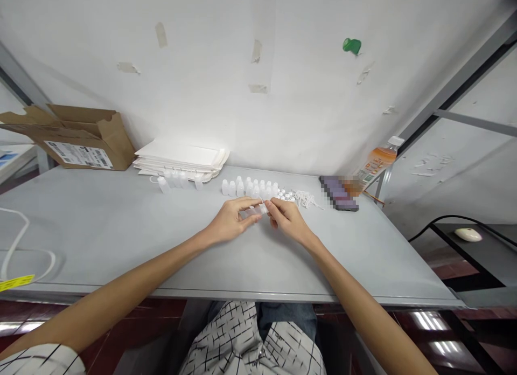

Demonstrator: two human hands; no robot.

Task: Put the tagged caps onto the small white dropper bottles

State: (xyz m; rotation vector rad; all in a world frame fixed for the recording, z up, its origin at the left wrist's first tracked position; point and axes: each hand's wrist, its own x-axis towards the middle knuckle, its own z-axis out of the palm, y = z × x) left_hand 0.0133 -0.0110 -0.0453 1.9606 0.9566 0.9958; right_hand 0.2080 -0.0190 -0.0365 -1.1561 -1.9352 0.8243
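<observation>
A small translucent plastic bottle (253, 211) lies sideways between my hands above the grey table. My left hand (231, 220) is closed on its body, thumb below and fingers over the top. At its neck end, my right hand (287, 217) pinches with thumb and forefinger; whether a cap or a cord is in that pinch is too small to tell. Just behind my hands stand several similar small white bottles (240, 188) in rows. Small white caps (286, 195) and a heap of white cords (305, 198) lie to their right. Farther left, several bottles (163, 184) with thin loops stand together.
A stack of white sheets (181, 155) and an open cardboard box (86, 140) sit at the back left. On the right are a phone (337, 193) and an orange drink bottle (374, 166). A white cable (18, 240) lies at the left edge.
</observation>
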